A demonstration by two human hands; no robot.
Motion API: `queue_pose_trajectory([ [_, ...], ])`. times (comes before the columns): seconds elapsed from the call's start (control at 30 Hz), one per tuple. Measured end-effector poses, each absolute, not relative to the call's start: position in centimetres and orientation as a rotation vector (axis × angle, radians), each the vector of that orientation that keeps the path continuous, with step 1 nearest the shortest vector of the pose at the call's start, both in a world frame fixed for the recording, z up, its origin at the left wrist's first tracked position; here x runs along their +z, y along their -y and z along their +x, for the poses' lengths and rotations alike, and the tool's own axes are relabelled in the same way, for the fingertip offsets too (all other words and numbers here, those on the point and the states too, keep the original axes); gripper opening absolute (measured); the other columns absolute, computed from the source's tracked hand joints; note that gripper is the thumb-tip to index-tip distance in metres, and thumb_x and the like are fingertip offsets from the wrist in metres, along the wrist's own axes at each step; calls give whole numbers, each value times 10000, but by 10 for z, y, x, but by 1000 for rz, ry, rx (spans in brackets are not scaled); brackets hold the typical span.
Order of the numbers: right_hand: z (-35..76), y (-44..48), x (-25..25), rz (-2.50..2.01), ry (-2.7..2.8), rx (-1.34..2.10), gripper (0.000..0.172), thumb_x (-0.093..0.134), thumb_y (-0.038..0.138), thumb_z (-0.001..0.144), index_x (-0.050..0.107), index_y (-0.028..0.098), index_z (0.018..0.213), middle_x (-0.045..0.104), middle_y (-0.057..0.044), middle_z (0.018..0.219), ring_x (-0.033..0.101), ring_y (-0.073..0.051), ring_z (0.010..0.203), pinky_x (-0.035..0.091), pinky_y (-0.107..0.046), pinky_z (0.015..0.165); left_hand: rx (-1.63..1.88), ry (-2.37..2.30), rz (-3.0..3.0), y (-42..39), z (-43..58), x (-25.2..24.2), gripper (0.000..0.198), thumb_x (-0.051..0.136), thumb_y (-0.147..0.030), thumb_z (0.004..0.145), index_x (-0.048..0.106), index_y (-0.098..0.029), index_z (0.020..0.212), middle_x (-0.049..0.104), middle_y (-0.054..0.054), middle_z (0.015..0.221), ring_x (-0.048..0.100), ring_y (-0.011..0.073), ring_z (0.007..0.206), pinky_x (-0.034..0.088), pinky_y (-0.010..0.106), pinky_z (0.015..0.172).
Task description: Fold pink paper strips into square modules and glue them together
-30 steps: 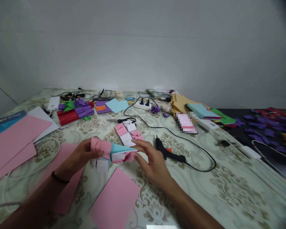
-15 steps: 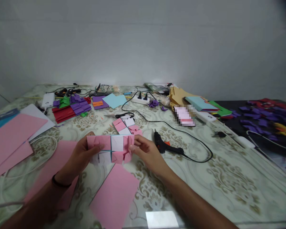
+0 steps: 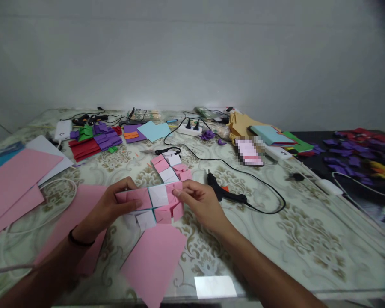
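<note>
Between my two hands is a folded paper piece (image 3: 158, 195) made of pink and white squares with thin blue edges. My left hand (image 3: 120, 200) pinches its left end, thumb on the front face. At its right end, my right hand (image 3: 197, 199) grips the paper between thumb and fingers. The piece is held above the table, slightly tilted. A similar pink-and-white folded paper piece (image 3: 168, 174) lies just behind it. Beneath and in front rests a pink paper sheet (image 3: 155, 259). To the right of my right hand lies a black glue gun (image 3: 224, 193) with its cord.
Scissors (image 3: 163, 151) lie behind the folded pieces. A white power strip (image 3: 189, 129) with plugs sits at the back. Pink sheets (image 3: 22, 179) and red folded papers (image 3: 85, 148) are on the left. A phone (image 3: 248, 152) and coloured paper stack (image 3: 272, 136) are at the right back.
The held paper piece has tilted, its left end dropping a little and its lower flaps shifting. Both hands keep hold of it. The whole view has moved slightly.
</note>
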State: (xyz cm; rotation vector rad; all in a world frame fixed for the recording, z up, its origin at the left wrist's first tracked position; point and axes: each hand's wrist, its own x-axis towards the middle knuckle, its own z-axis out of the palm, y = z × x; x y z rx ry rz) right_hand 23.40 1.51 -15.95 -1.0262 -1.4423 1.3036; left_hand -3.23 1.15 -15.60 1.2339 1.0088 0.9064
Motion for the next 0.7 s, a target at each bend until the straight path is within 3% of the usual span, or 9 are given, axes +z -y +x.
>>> queue_pose_trajectory([
  [0.07,235,-14,-157,-1040,1449,1353,462,743,548,874,540,183,674,321,70,605,253,-91,576,201,-260,546,836,-940,1288,-14,-36,-150,322,826,-380,839,695,-207,1076,712,16,886,623,152,729,448,229,619],
  [0.13,235,-13,-155,-1032,1481,1485,527,751,561,865,436,202,643,264,81,608,204,-83,569,156,-267,534,704,-852,1384,-16,-39,-144,405,768,-437,877,733,-184,1192,748,86,1039,665,229,929,495,279,755],
  [0.2,234,-11,-156,-1016,1528,1634,548,761,574,855,409,208,647,245,87,609,181,-79,565,121,-273,530,535,-864,1472,-18,-39,-138,396,680,-473,937,755,-173,1184,729,84,979,635,220,887,477,284,740],
  [0.3,229,-8,-162,-983,1588,1780,531,788,575,829,447,203,665,249,89,608,189,-78,564,116,-271,533,323,-888,1588,-17,-30,-136,346,625,-495,964,727,-165,990,459,-32,651,387,119,603,310,246,560],
  [0.37,224,-6,-166,-963,1634,1810,554,801,564,821,417,206,644,231,90,610,188,-77,566,122,-268,531,255,-890,1665,-14,-23,-141,441,605,-497,971,532,-167,688,297,-52,625,265,100,575,208,259,522],
  [0.4,222,-5,-168,-956,1659,1813,566,800,559,825,400,206,634,223,91,609,185,-76,566,123,-267,530,240,-912,1699,-13,-19,-144,490,606,-491,970,424,-178,640,257,-54,629,237,97,576,182,267,519],
  [0.47,219,-4,-171,-956,1697,1807,566,791,553,839,400,202,628,218,90,610,188,-74,566,124,-267,528,254,-943,1734,-11,-15,-150,534,606,-488,967,318,-192,629,230,-54,632,226,97,581,165,274,519],
  [0.7,223,-7,-172,-1029,1625,1846,470,771,587,838,599,162,731,333,87,588,256,-75,542,167,-254,504,442,-1031,1677,-12,-15,-157,523,571,-501,971,348,-190,614,275,-50,621,280,100,583,198,263,526],
])
